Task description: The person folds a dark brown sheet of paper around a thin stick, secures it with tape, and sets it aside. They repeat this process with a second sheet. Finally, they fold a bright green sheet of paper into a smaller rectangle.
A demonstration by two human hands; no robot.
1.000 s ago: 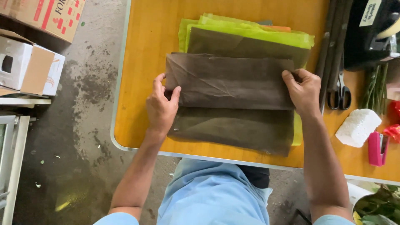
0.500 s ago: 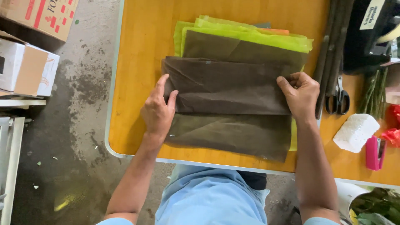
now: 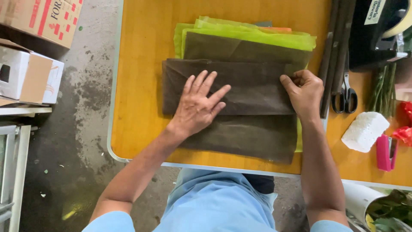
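A folded dark brown sheet of wrapping paper (image 3: pixel 253 81) lies on top of a stack of brown and lime green sheets (image 3: pixel 257 36) on the wooden table (image 3: pixel 141 86). My left hand (image 3: pixel 199 103) rests flat on the folded brown sheet, fingers spread, near its left half. At the sheet's right edge my right hand (image 3: pixel 304 92) pinches the fold with curled fingers. The lower brown layer (image 3: pixel 253 137) reaches toward the table's near edge.
Black scissors (image 3: pixel 345 96) and dark long strips (image 3: pixel 332 51) lie right of the stack. A white foam block (image 3: pixel 365 131), a pink stapler (image 3: pixel 386 152), green stems (image 3: pixel 382 90) and a black tape dispenser (image 3: pixel 377 34) sit at the right. Cardboard boxes (image 3: pixel 30 73) stand on the left.
My left hand has slid from the sheet's left edge toward its middle and now lies flat on it. My right hand stays at the right edge.
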